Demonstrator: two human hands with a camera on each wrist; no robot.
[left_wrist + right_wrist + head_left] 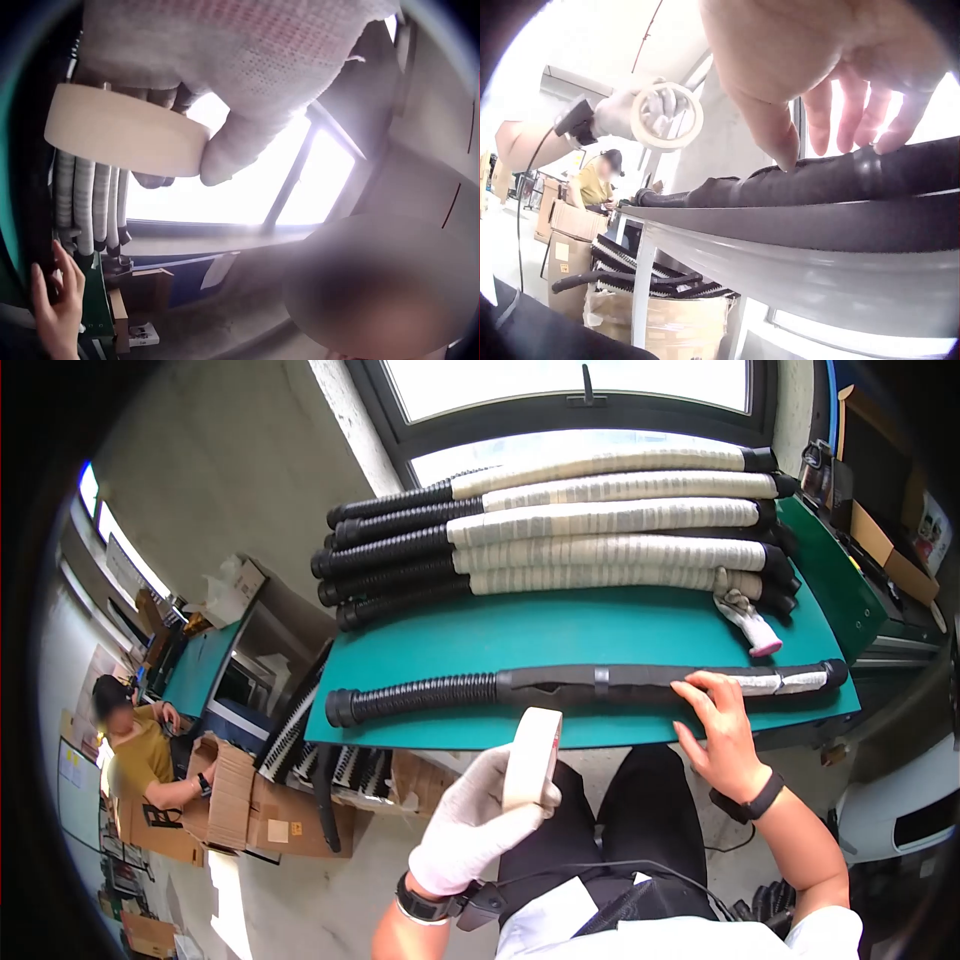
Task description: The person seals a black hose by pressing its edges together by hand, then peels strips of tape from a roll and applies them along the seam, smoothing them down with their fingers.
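Five pale-wrapped hoses [610, 523] lie at the back of the table [560, 625], apparently finished. Your gloved left hand [470, 820] grasps the tape roll [533, 760]; your bare right hand [727, 738] rests loosely on the front hose [420, 693]. Its dark sleeve [640, 679] shows a tape band [602, 679] but gapes toward the ribbed end, so taping seems unfinished.

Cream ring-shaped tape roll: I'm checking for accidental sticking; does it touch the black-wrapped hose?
Apart: the right wrist view shows a plain gap between the tape roll and the black-wrapped hose.
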